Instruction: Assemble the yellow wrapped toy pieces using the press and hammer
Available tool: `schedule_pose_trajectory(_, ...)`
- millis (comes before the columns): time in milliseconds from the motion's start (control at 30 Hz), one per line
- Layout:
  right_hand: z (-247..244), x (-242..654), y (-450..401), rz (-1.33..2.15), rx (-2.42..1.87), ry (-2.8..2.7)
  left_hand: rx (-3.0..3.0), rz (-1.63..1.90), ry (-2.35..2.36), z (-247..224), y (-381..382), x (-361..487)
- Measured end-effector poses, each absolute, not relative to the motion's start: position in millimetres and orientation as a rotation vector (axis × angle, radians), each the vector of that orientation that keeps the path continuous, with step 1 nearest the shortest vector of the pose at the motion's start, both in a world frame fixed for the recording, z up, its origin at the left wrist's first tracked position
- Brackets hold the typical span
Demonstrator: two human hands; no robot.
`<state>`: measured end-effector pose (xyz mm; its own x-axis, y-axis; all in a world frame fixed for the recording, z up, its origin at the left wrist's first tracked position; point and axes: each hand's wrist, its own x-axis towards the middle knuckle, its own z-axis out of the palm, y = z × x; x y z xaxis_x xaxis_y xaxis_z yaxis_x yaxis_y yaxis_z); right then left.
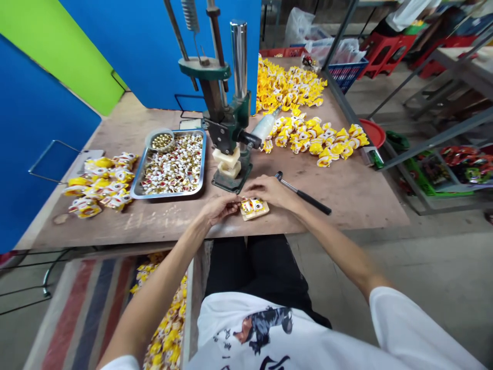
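Seen from a seated person's head, with twelve o'clock straight ahead. Nearest are a white T-shirt (246,334) and black trousers (246,267). At seven o'clock, a bin (191,308) holds loose yellow packets (165,329), apparently set low so they are easy to reach from the seat.

Both arms reach onto the wooden worktop (346,200). The left hand (217,209) and right hand (265,190) are lightly curled, their fingers meeting at the upper left corner of a small wooden block (256,217), right in front of the person. Two yellow-and-white packets (251,206) lie on the block. I cannot tell whether the fingers pinch anything.

Just beyond the right hand, at two o'clock, lies a black-handled hammer (304,194), probably left there to be within quick reach. At twelve o'clock stands a green hand press (227,123), close to the block. At eleven o'clock, a metal tray (167,164) is filled with small wrapped pieces, and a bowl of gold caps (162,140) sits in its far corner. Yellow packet piles (100,185) lie at ten o'clock, and more (318,141) spread from one to two o'clock. Beyond the worktop's far right corner are a red dish (372,132) and a blue crate (348,72).
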<state>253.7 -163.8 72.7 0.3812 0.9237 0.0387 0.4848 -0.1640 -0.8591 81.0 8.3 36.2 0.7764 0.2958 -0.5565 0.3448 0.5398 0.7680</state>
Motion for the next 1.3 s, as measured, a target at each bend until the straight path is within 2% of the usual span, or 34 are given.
schedule_pose_trajectory(167, 61, 297, -244, 0.115, -2.125, -1.005, 0.895, -0.050, 0.759, 38, -2, 78)
schedule_pose_trajectory(233, 47, 307, -272, 0.121, -2.285, -1.028, 0.876, -0.029, 0.754, 38, -4, 78)
schedule_pose_trajectory(333, 42, 304, -287, 0.332, -2.401, -1.062, 0.853, -0.020, 0.755, 38, -5, 77)
schedule_pose_trajectory(433, 71, 285, -276, 0.403, -2.302, -1.188, 0.861, -0.023, 0.745, 38, -4, 77)
schedule_pose_trajectory(533, 106, 259, -258, 0.174, -2.111, -1.237, 0.860, -0.040, 0.745, 39, -4, 77)
schedule_pose_trajectory(600, 112, 243, -251, -0.026, -2.009, -1.152, 0.848, -0.043, 0.751, 40, -5, 78)
schedule_pose_trajectory(667, 103, 232, -248, -0.043, -1.969, -1.170, 0.844, -0.038, 0.754, 41, -6, 80)
schedule_pose_trajectory(767, 83, 230, -247, 0.177, -2.002, -1.375, 0.864, -0.034, 0.750, 41, -8, 81)
schedule_pose_trajectory(933, 71, 250, -258, -0.031, -2.052, -1.078, 1.033, -0.013, 0.694, 44, -6, 69)
schedule_pose_trajectory(1100, 51, 286, -271, 0.227, -2.279, -1.233, 1.480, 0.144, 0.423, 39, -17, 54)
schedule_pose_trajectory(1300, 55, 383, -185, -0.167, -2.399, -1.094, 1.718, 0.440, 0.390, 43, -26, 46)
